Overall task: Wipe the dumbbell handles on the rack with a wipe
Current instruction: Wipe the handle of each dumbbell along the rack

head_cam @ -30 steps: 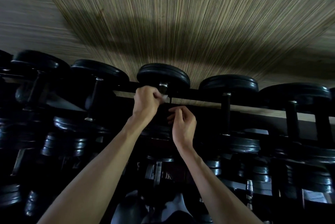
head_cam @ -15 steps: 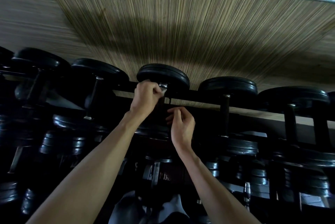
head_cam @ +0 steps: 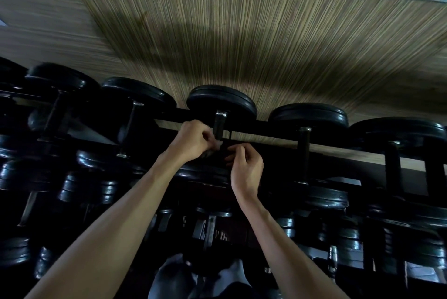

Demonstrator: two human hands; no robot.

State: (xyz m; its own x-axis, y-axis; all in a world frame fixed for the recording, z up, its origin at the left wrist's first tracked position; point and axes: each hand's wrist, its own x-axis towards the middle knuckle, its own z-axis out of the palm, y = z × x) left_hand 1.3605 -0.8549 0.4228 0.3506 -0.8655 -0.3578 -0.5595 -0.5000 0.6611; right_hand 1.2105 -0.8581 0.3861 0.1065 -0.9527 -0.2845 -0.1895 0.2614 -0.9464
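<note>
Evidently the wiping is under way on the middle dumbbell handle (head_cam: 219, 126) of the top rail, and doing it well means working along the whole bar. Going left to right: the left hand (head_cam: 193, 140) has its fingers curled tight at the near part of that handle, pinching a small pale scrap — the wipe (head_cam: 219, 145) — against the bar. To clean properly, it should wrap the wipe round the bar and twist while sliding toward the far plate (head_cam: 221, 101), since the upper stretch of the handle shows bare. Just beside it, the right hand (head_cam: 246, 169) hovers with fingers curled near the same handle; whether it pinches a corner of the wipe or nothing, I cannot tell — too dark there. The rack (head_cam: 278, 130) serves as the only holder here: its top rail carries a row of black dumbbells, with more tiers crowded below in shadow.
</note>
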